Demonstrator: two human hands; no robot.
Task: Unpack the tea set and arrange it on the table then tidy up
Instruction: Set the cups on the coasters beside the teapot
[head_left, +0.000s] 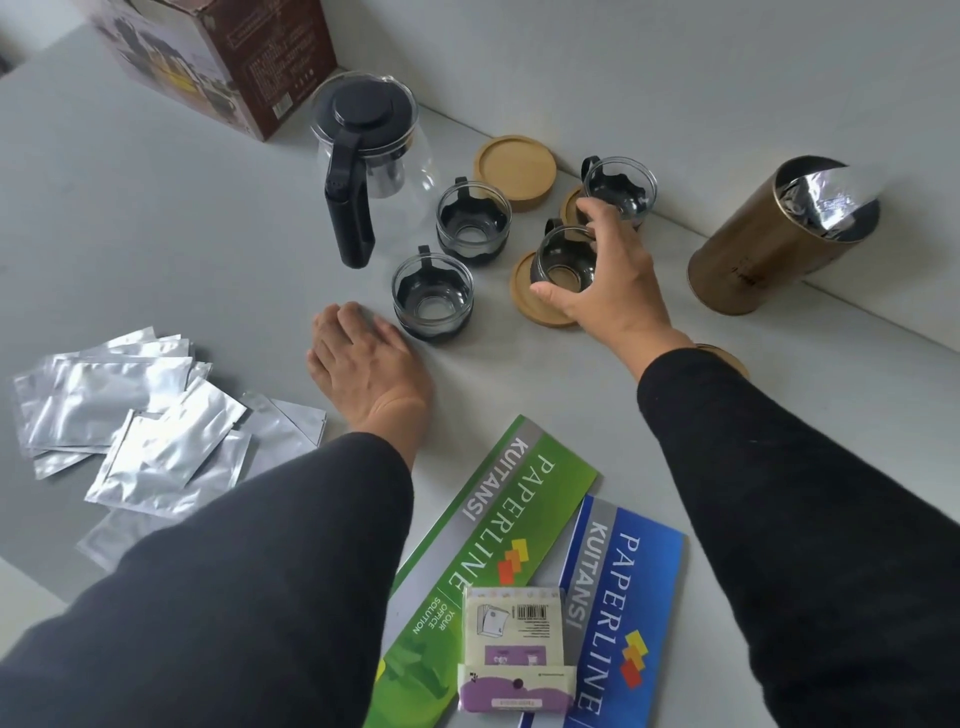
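Arranging step: my right hand (605, 270) grips 1 glass cup (563, 260) on its wooden coaster (540, 299), left hand (363, 364) flat on the table (156, 218); next I must centre it, then release.

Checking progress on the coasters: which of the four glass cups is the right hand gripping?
The cup nearest the gold tin, on a bamboo coaster; the right hand grips its rim.

A green booklet (483, 525) is lying beside a blue one (623, 613). Silver sachets (140, 415) are gleaming left; a gold canister (769, 244) is shining far right
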